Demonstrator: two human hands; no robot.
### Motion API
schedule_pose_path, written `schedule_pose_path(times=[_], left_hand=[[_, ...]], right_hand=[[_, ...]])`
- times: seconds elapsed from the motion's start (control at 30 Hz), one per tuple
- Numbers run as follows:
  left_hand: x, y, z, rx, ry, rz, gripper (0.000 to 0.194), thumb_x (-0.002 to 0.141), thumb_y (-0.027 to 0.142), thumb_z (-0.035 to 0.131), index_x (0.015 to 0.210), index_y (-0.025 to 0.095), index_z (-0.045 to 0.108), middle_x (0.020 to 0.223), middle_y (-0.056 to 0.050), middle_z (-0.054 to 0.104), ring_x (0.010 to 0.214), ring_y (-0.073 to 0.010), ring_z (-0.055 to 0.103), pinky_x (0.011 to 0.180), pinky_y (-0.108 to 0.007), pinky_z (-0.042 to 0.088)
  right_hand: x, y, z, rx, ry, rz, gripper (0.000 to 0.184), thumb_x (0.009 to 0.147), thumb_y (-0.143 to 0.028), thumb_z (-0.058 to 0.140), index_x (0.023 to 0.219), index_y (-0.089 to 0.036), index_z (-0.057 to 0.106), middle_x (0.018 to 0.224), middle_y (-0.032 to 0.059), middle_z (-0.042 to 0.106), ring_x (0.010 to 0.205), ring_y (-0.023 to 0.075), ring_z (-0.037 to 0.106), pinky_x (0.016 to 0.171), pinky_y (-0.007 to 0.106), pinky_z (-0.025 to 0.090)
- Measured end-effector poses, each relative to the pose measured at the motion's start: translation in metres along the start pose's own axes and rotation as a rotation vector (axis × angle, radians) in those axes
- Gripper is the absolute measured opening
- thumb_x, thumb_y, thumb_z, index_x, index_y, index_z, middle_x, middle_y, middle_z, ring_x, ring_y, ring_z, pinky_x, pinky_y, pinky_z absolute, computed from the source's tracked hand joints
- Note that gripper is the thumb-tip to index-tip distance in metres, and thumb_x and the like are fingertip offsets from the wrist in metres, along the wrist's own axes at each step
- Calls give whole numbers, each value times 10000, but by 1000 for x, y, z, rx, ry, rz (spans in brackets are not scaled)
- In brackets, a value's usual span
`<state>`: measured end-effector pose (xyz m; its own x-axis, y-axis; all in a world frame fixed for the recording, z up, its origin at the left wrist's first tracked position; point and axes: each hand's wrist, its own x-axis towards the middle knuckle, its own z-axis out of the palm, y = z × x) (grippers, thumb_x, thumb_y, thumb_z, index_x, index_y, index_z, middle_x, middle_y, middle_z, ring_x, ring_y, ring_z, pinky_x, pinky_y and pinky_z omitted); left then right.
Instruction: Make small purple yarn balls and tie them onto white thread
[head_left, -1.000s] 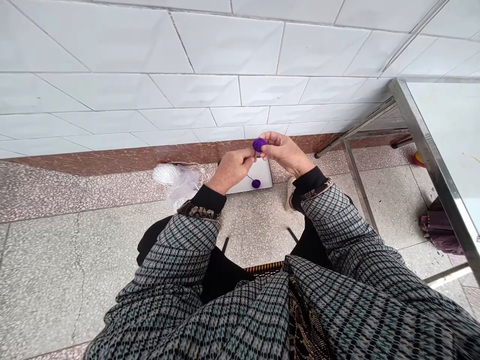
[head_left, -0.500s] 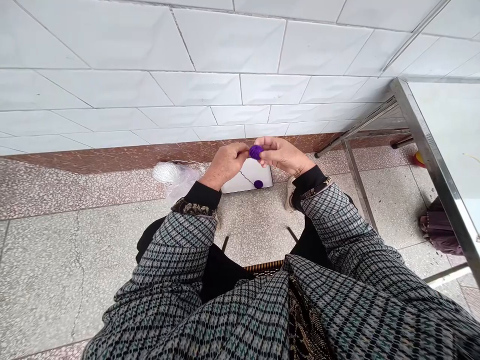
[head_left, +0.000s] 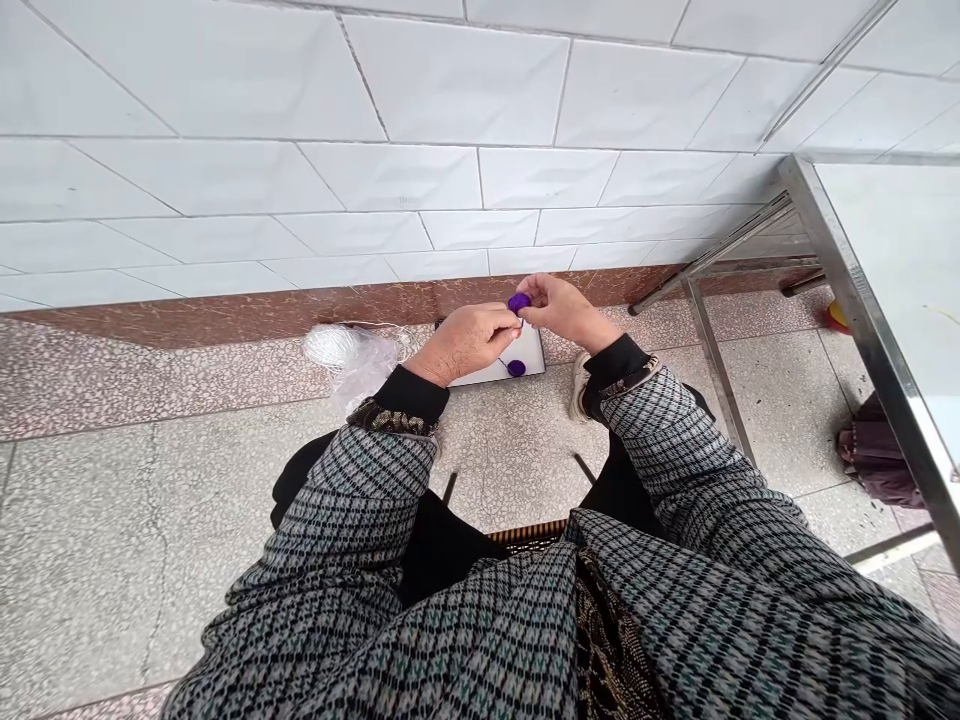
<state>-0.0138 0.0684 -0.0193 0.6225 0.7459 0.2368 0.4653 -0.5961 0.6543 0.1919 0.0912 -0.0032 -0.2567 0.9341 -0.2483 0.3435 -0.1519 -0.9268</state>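
Looks partway through winding. Gripping a small purple yarn ball (head_left: 519,302) in the fingertips of the right hand (head_left: 566,308), held up above the floor, already wrapped into a rounded shape. Closed at the fingertips on the left hand (head_left: 471,338), just below the ball; perhaps pinching yarn, but cannot tell. Probably left to wind: yarn on a second purple ball (head_left: 516,368), lying on a white, dark-edged tray (head_left: 532,350), with a thin strand leading up toward the left hand. Around it, terrazzo floor (head_left: 225,500), brown skirting (head_left: 225,325) and white-tiled wall (head_left: 450,90). Nearby, to the left, white yarn (head_left: 330,345) by a clear plastic bag (head_left: 367,368); to the right, well apart, a steel-framed table (head_left: 862,260).
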Motion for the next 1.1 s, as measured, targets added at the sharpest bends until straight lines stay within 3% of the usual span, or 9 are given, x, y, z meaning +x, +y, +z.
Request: schedule_pose_path(times=[0.1, 0.23, 0.4, 0.53, 0.6, 0.7, 0.83, 0.97, 1.1], left_hand=[[-1, -3, -6, 37, 93, -77, 222, 982, 252, 546, 844, 198, 710, 878, -75, 729, 834, -224, 675, 809, -358, 533], [1, -8, -8, 28, 172, -196, 220, 975, 241, 540, 826, 190, 694, 888, -81, 739, 865, -233, 674, 843, -368, 532], [3, -3, 0, -68, 28, -163, 230, 982, 249, 546, 850, 190, 725, 852, -56, 739, 837, -213, 681, 834, -344, 531], [3, 3, 0, -104, -43, -68, 227, 974, 242, 565, 850, 202, 751, 874, -63, 755, 855, -206, 700, 847, -338, 543], [2, 4, -4, -96, 6, -76, 226, 977, 242, 565, 868, 198, 757, 897, -68, 757, 863, -209, 697, 849, -345, 547], [1, 4, -13, -82, 67, -113, 216, 967, 237, 564, 858, 189, 745, 893, -71, 747, 856, -216, 687, 852, -359, 549], [1, 3, -17, -77, 148, -178, 210, 955, 234, 551, 818, 186, 703, 894, -75, 754, 858, -221, 681, 869, -367, 546], [3, 0, -11, -74, 189, -277, 209, 961, 248, 550, 828, 185, 699, 886, -66, 770, 868, -223, 682, 858, -352, 545], [5, 2, 0, -114, 86, -205, 213, 966, 258, 550, 857, 185, 717, 889, -62, 771, 857, -216, 689, 836, -339, 540]], right_hand=[[-4, -1, -2, -75, -203, 27, 272, 764, 19, 749, 902, -193, 652, 803, -24, 662, 691, 118, 552, 616, 254, 483], [-10, -5, -7, 236, -439, -6, 273, 763, -104, 824, 970, -190, 668, 827, -37, 684, 672, 93, 566, 630, 231, 519], [-4, -4, -12, 598, -188, -118, 394, 809, -355, 919, 1014, -211, 615, 841, -27, 662, 731, 101, 607, 697, 233, 568], [2, 1, -8, 351, -5, -13, 286, 842, -149, 863, 927, -209, 596, 808, -24, 632, 719, 109, 583, 668, 237, 541], [0, 0, -6, 170, -42, 42, 279, 815, -22, 811, 880, -200, 606, 793, -16, 636, 707, 119, 571, 638, 243, 521], [-6, -6, -5, 27, -270, 76, 273, 782, 44, 782, 876, -185, 665, 804, -7, 668, 682, 125, 573, 610, 252, 508], [-12, -12, -9, 162, -485, 56, 237, 783, -16, 794, 937, -173, 709, 826, -18, 698, 657, 98, 585, 637, 237, 532], [-11, -10, -13, 447, -446, 16, 266, 792, -162, 859, 988, -178, 678, 836, -27, 689, 673, 85, 577, 666, 229, 549], [-7, -9, -13, 565, -230, -4, 368, 787, -270, 928, 1002, -200, 639, 842, -26, 657, 758, 109, 630, 723, 237, 570]])
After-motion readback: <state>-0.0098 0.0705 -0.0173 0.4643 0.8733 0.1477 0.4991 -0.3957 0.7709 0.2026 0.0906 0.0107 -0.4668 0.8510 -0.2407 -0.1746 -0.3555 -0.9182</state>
